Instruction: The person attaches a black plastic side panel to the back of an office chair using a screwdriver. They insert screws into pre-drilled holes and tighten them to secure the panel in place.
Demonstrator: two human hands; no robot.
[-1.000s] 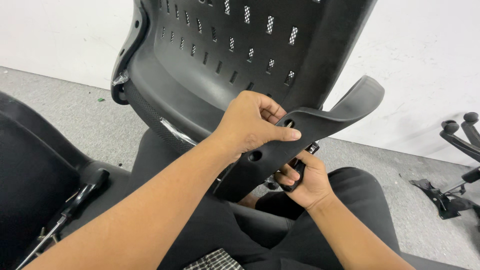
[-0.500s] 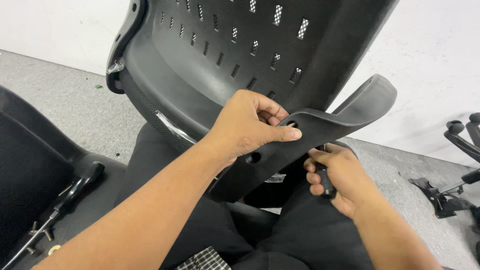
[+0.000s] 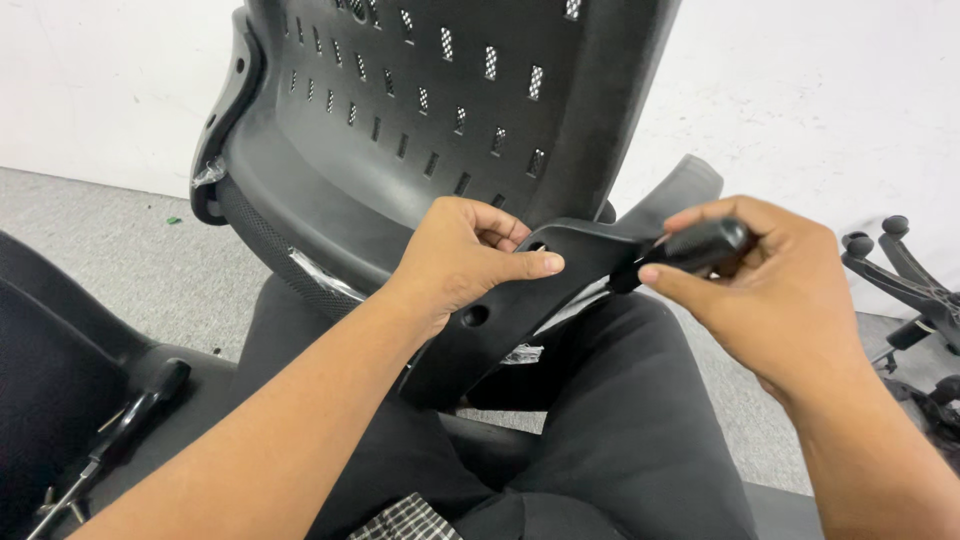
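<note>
Both forearms are bare from the near edge of the view up to the wrists, with no sleeve, watch, band or ring to be seen on either. The left hand is broad, with short, plainly trimmed nails; the thumbnail shows pale and clean. The right hand is bare as well, its knuckles and the back of the hand in view, with a short nail on the thumb. The legs are clad in black trousers of a smooth, matt cloth. At the near edge, between the forearms, a small patch of black-and-white checked cloth shows.
</note>
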